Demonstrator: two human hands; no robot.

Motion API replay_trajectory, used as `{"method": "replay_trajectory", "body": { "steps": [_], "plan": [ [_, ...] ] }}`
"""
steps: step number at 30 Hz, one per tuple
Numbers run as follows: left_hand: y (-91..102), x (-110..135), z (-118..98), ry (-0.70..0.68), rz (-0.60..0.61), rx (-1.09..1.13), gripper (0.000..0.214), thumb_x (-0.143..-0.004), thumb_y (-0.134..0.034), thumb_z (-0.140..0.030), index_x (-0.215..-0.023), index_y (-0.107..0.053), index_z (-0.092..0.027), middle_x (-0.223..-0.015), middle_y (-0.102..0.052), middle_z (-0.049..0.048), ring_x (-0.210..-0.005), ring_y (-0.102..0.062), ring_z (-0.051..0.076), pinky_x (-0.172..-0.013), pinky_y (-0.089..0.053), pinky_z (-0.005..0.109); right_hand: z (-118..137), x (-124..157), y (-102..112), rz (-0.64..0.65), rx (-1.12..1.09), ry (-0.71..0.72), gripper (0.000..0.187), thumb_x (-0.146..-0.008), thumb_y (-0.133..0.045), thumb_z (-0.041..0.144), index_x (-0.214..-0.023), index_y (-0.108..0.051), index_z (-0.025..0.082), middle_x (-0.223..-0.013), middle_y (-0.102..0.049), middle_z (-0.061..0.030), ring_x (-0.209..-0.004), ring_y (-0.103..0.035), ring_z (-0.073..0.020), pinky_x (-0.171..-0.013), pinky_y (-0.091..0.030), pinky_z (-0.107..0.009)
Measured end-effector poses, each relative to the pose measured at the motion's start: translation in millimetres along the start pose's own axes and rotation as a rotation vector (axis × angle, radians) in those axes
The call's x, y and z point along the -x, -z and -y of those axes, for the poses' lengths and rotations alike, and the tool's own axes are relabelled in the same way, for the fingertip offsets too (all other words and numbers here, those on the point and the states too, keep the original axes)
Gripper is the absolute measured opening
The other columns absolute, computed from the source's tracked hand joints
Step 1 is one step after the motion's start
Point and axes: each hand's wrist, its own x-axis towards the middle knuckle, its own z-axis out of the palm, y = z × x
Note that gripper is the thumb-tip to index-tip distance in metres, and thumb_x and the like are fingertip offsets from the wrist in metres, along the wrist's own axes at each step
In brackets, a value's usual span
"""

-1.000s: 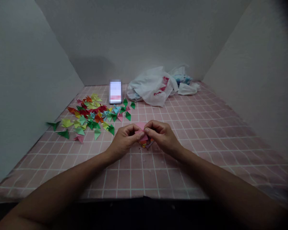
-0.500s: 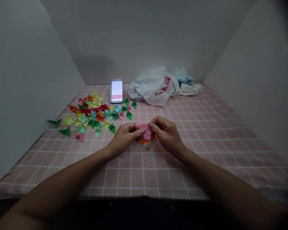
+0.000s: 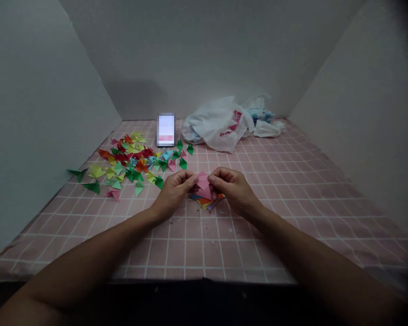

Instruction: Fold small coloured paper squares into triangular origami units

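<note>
A pink sheet of origami paper (image 3: 203,184), partly folded, is held between both hands above the table's middle. My left hand (image 3: 179,188) pinches its left edge between thumb and fingers. On the other side, my right hand (image 3: 230,186) grips the right edge the same way. Just below the hands lies a fanned stack of coloured paper sheets (image 3: 204,201), with orange, yellow, blue and purple edges showing; the pink paper and my fingers hide part of it.
Many folded paper pieces (image 3: 131,174) in several colours spread over the left of the checked tablecloth (image 3: 190,258). A lit phone (image 3: 166,129) stands upright behind them. White plastic bags (image 3: 217,124) lie at the back, and pale walls enclose three sides.
The pink paper has gone from a creased, rectangular look to a pointed shape with a flap lifted. My left fingers have shifted up along its edge, and more of the stack shows.
</note>
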Motion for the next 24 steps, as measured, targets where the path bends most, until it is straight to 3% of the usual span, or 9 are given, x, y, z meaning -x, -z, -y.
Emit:
{"method": "replay_trajectory", "body": {
  "steps": [4,9,15,17,20,24],
  "plan": [
    [0.0,0.1,4.5,-0.118,0.000,0.009,0.030,-0.082,-0.073,-0.030,-0.107,-0.062,-0.018,-0.075,-0.066,-0.0021,-0.069,-0.065,0.011,-0.067,-0.054,0.024,-0.4,0.2,0.3,-0.048,-0.016,0.002,0.027,-0.075,-0.075,0.036,-0.064,-0.059,0.018,-0.053,-0.059,0.0043,-0.042,-0.053,-0.0078,-0.043,-0.043,-0.020],
    [3.8,-2.9,8.9,-0.245,0.053,-0.192,0.023,-0.082,-0.074,-0.025,-0.102,-0.070,-0.017,-0.085,-0.071,0.0030,-0.072,-0.067,0.013,-0.067,-0.055,0.024,-0.2,-0.7,2.6,-0.041,-0.140,-0.077,0.025,-0.073,-0.075,0.033,-0.062,-0.057,0.018,-0.050,-0.059,0.0043,-0.038,-0.053,-0.0077,-0.041,-0.043,-0.019],
    [8.6,-2.3,2.7,-0.691,-0.016,-0.560,0.010,-0.088,-0.072,-0.022,-0.097,-0.074,-0.020,-0.092,-0.071,0.0051,-0.086,-0.067,0.016,-0.078,-0.056,0.029,1.0,-0.5,1.3,0.031,-0.314,-0.244,0.022,-0.069,-0.077,0.028,-0.063,-0.058,0.018,-0.049,-0.059,0.0054,-0.036,-0.050,-0.0072,-0.037,-0.041,-0.019],
    [8.8,-0.5,-1.6,-0.778,-0.051,-0.662,0.006,-0.089,-0.071,-0.023,-0.093,-0.075,-0.022,-0.096,-0.070,0.0058,-0.092,-0.067,0.018,-0.083,-0.055,0.032,2.7,1.1,-0.5,0.038,-0.352,-0.298,0.021,-0.069,-0.076,0.027,-0.063,-0.059,0.018,-0.049,-0.058,0.0055,-0.036,-0.049,-0.0065,-0.036,-0.040,-0.018],
    [7.3,2.3,-6.1,-0.787,-0.079,-0.753,0.008,-0.090,-0.069,-0.025,-0.084,-0.073,-0.022,-0.096,-0.070,0.0067,-0.092,-0.066,0.019,-0.083,-0.054,0.034,4.8,3.5,-2.9,0.055,-0.380,-0.360,0.022,-0.069,-0.076,0.028,-0.063,-0.058,0.018,-0.050,-0.058,0.0058,-0.036,-0.047,-0.0065,-0.037,-0.043,-0.020],
    [3.3,5.5,-6.8,-0.717,-0.089,-0.733,0.012,-0.090,-0.065,-0.022,-0.079,-0.068,-0.020,-0.080,-0.069,0.0047,-0.079,-0.065,0.018,-0.074,-0.052,0.031,2.7,4.3,-3.8,0.096,-0.329,-0.343,0.027,-0.068,-0.079,0.033,-0.064,-0.057,0.018,-0.053,-0.058,0.0054,-0.037,-0.048,-0.0074,-0.038,-0.045,-0.022]
  ]
}}
